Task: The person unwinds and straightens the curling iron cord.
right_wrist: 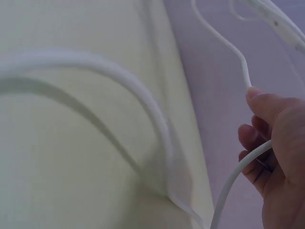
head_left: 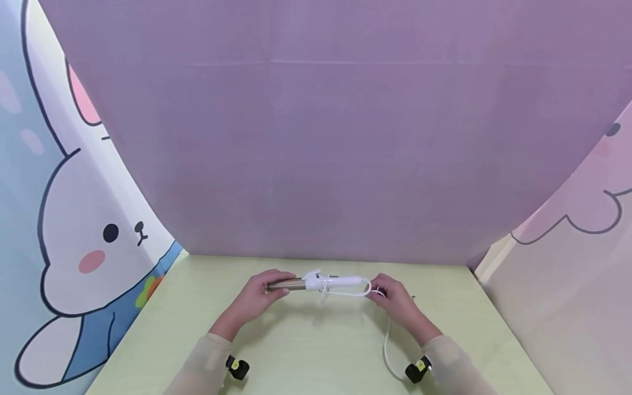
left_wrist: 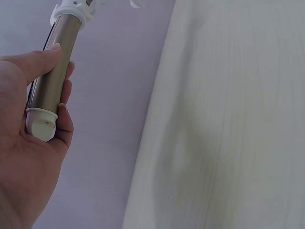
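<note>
A curling iron (head_left: 340, 282) with a white handle and a gold barrel (left_wrist: 56, 71) is held level over the table, its shadow below it. My left hand (head_left: 254, 299) grips the barrel near its white tip (left_wrist: 41, 124), thumb on one side and fingers on the other. The white cord (head_left: 345, 294) winds round the iron near the clamp and loops past the handle's end. There my right hand (head_left: 395, 300) pinches the cord between thumb and fingers. More cord (right_wrist: 155, 107) curves down from that hand toward the table.
The pale wood-grain table (head_left: 306, 351) meets a purple backdrop (head_left: 316, 164) behind the hands. A rabbit-print panel (head_left: 74, 230) stands at the left, a pink and cream one (head_left: 568, 285) at the right. Black wrist cameras (head_left: 238, 368) hang below both sleeves.
</note>
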Tool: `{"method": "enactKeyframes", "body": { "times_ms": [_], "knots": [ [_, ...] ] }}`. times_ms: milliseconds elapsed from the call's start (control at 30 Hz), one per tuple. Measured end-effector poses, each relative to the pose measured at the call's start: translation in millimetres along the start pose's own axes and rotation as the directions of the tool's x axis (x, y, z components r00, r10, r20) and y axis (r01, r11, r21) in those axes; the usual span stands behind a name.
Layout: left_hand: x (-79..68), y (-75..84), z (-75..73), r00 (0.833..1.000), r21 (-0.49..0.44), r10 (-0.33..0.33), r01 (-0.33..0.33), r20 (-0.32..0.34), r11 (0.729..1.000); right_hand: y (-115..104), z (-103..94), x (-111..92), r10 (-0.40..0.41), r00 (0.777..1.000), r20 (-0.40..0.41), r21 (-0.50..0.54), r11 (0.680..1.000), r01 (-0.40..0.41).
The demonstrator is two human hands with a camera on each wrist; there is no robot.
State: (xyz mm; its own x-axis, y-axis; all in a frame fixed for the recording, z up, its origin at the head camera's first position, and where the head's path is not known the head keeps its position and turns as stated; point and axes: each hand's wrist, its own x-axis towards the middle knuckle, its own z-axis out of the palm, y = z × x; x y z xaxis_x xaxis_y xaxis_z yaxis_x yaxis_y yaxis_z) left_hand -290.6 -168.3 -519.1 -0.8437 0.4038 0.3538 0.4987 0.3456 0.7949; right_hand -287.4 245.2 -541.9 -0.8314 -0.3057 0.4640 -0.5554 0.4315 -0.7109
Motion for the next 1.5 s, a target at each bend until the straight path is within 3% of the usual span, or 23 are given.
{"method": "enactKeyframes", "body": {
  "times_ms": [300,433,600,1000,1500],
  "knots": [
    [1.2,-2.8,-0.5,0.999,0.002,0.002,-0.002,-0.042,1.0,-12,11.5,-14,-0.005,0.986,0.167,0.067,0.998,-0.006],
    [0.7,-3.2,-0.2,0.998,0.006,-0.006,0.006,-0.057,1.0,-21,10.5,-18,0.002,0.983,0.182,0.085,0.996,-0.018],
    [0.0,-4.6,-0.5,0.998,0.017,-0.019,0.02,-0.059,1.0,-37,5.6,-16,-0.052,0.983,0.178,0.116,0.993,0.031],
    [-0.1,-6.4,1.7,0.997,0.02,-0.056,0.057,-0.044,0.998,-59,-17.3,1,-0.121,0.992,0.035,0.189,0.976,0.112],
    [-3.1,-8.8,8.4,0.999,-0.001,-0.032,0.032,0.009,0.999,-67,-33.3,16,-0.084,0.991,-0.107,0.163,0.981,0.101]
  ]
}}
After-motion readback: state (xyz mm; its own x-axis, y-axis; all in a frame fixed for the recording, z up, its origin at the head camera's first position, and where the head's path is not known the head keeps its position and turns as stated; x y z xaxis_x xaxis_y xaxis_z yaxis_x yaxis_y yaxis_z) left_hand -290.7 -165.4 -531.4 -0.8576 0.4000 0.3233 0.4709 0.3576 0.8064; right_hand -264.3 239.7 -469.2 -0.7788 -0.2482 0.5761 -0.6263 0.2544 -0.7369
